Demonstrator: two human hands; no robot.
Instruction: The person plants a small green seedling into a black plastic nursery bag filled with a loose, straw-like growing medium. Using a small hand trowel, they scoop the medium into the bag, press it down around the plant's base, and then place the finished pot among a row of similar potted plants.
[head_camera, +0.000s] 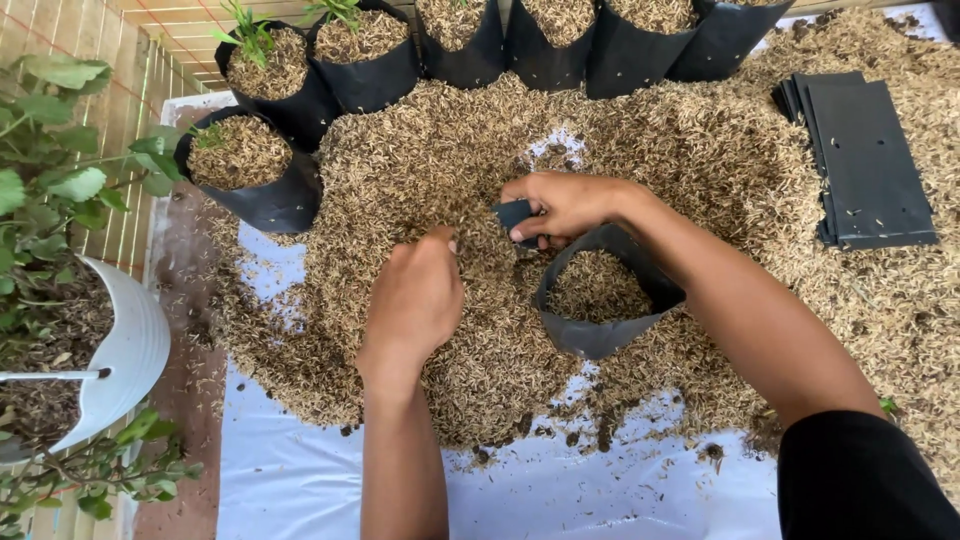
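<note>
A black plastic grow bag (600, 335), partly filled with rice husks, sits in the middle of a large husk pile (420, 170). My right hand (565, 205) grips the bag's far rim and holds it open. My left hand (415, 300) is cupped palm down in the husks just left of the bag, fingers closed around a scoop of husks.
Several filled black bags (250, 165) line the back and left, two with green sprouts (245, 30). A stack of flat empty bags (865, 165) lies at the right. A white pot (125, 350) with a leafy plant stands at the left. A white sheet (540, 490) covers the floor.
</note>
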